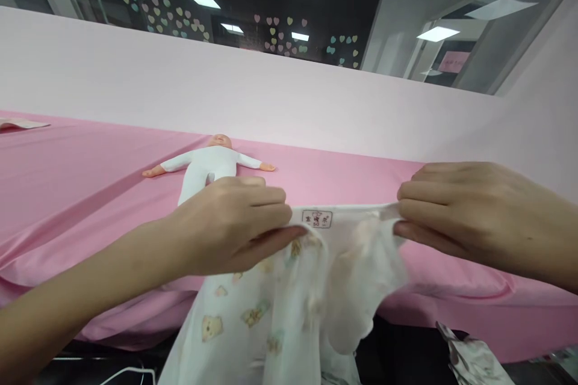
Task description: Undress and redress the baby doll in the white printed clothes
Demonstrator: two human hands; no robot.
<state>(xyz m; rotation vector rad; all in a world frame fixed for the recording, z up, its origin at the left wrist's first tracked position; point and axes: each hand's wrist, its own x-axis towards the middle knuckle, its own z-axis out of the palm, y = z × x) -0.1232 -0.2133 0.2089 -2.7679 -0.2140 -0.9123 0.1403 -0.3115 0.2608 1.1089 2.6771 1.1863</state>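
Observation:
A white baby garment [289, 307] with a small bear print hangs between my two hands in front of the table edge. My left hand [241, 222] pinches its top edge at one side of the printed neck label [316, 218]. On the other side, my right hand [456, 213] grips the same edge, so the top is pulled straight. The lower part hangs loose and is blurred on the right. Behind my left hand a baby doll [214, 159] in a white suit lies on its back, arms spread; its lower legs are hidden.
A pink sheet [343, 177] covers the table and drapes over its front. A pale flat cloth piece [22, 124] lies at the far left. Below the edge are a crumpled greyish cloth [474, 358] and a white cable [129, 371]. A wall with a window stands behind.

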